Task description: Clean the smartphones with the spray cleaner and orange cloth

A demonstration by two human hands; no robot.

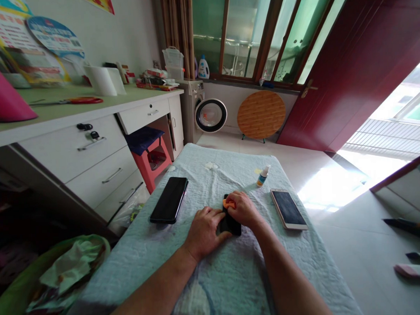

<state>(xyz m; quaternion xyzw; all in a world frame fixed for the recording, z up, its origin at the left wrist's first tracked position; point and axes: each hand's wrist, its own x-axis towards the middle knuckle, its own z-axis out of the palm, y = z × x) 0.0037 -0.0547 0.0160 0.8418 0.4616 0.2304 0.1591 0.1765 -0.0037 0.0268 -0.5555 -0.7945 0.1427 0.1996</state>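
Note:
A black smartphone (pixel 236 227) lies on the light blue cloth cover (pixel 217 175) in front of me. My left hand (pixel 206 229) grips it from the left side, with the thumb across its near end and the fingers along its edge. In the closed fingers of my right hand (pixel 244 209) is a small orange cloth (pixel 228 203), pressed against the phone's far part. Off to the left rests a larger black phone (pixel 169 200). A white and gold phone (pixel 288 209) lies on the right, and a small spray bottle (pixel 263 176) stands upright beyond my right hand.
Along the left runs a white desk (pixel 103 154) holding red-handled scissors (pixel 80 101) and a paper roll (pixel 102 80). A red stool (pixel 153 160) stands under it. A waste bin (pixel 106 246) is at lower left. Behind are a washing machine with open door (pixel 211 115) and a round tabletop (pixel 261 114).

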